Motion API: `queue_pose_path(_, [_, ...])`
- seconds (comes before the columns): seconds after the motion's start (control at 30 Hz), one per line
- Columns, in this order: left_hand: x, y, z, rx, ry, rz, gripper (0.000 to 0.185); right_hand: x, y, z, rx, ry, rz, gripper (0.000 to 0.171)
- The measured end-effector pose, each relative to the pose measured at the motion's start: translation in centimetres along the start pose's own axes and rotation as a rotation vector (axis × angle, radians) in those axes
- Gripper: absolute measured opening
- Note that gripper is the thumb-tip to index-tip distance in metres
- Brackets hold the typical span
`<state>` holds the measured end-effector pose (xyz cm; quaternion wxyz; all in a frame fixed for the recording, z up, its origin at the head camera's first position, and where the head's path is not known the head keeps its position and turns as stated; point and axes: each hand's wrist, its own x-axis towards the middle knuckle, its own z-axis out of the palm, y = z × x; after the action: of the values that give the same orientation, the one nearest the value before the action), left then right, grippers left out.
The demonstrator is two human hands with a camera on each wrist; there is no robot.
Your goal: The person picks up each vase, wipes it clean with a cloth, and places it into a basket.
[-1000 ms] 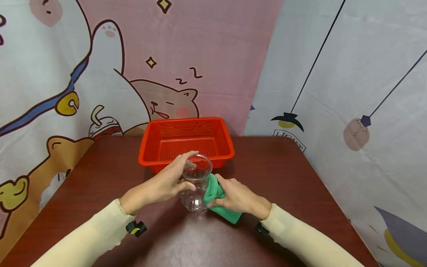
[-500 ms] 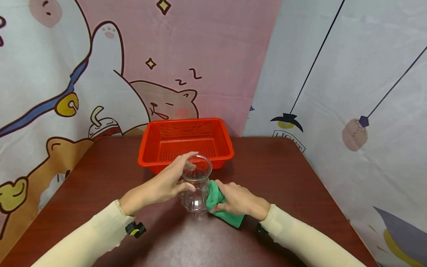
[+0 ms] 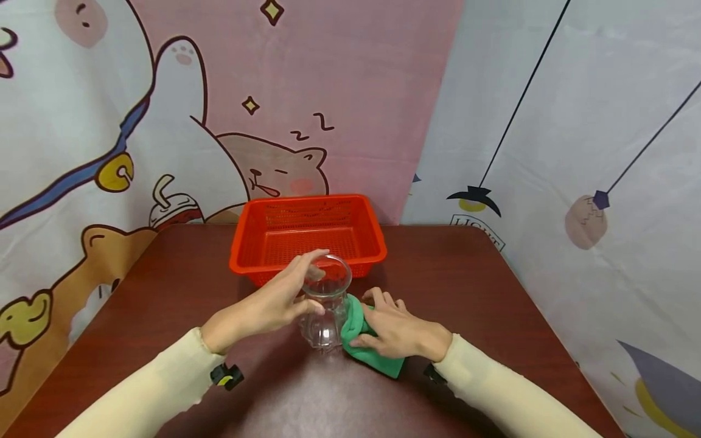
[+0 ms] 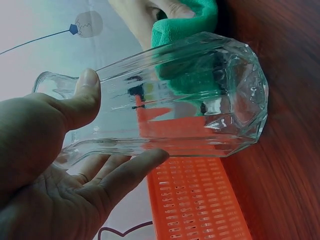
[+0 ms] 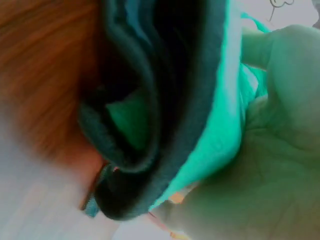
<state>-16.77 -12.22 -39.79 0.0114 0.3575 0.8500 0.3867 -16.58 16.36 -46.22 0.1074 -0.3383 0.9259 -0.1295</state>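
A clear glass vase (image 3: 327, 331) with a flared rim and faceted sides stands upright on the table. My left hand (image 3: 274, 299) holds it around the neck, thumb on the near side and fingers round the far side. Against the vase's right side is a folded green cloth (image 3: 383, 362), held by my right hand (image 3: 398, 331). The thumb lies on the cloth while the other fingers look spread and lifted at the knuckles. Through the glass in the left wrist view, the green cloth (image 4: 192, 75) shows near the vase's lower part. The right wrist view is filled by folds of cloth (image 5: 215, 145).
A red plastic basket (image 3: 364, 261) with perforated walls stands just behind the vase at the back of the dark reddish-brown table (image 3: 465, 292). A printed cartoon curtain (image 3: 372, 91) hangs behind and along the sides of the table.
My right hand has slid the cloth a little down the vase's side, and its fingers have loosened and lifted. My left hand and the vase stay in place.
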Motion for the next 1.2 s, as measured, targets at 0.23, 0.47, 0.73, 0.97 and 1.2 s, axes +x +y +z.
queue_pose_path(0.23, [0.3,0.1,0.3,-0.018,-0.002,-0.005,0.103,0.1,0.1,0.3,0.052,0.071,-0.031,0.035])
queue_pose_path(0.47, [0.3,0.3,0.2,-0.023,-0.008,-0.028,0.103,0.9,0.5,0.9,0.163,0.157,-0.123,0.025])
queue_pose_path(0.73, [0.3,0.2,0.0,-0.016,-0.001,-0.017,0.102,1.3,0.5,1.2,0.290,0.210,-0.191,0.020])
queue_pose_path(0.97, [0.3,0.2,0.0,-0.007,-0.001,-0.005,0.103,1.3,0.3,1.3,0.333,0.311,-0.218,0.031])
queue_pose_path(1.2, [0.2,0.2,0.2,-0.024,0.001,-0.005,0.102,1.3,-0.1,1.1,0.386,0.432,-0.218,0.050])
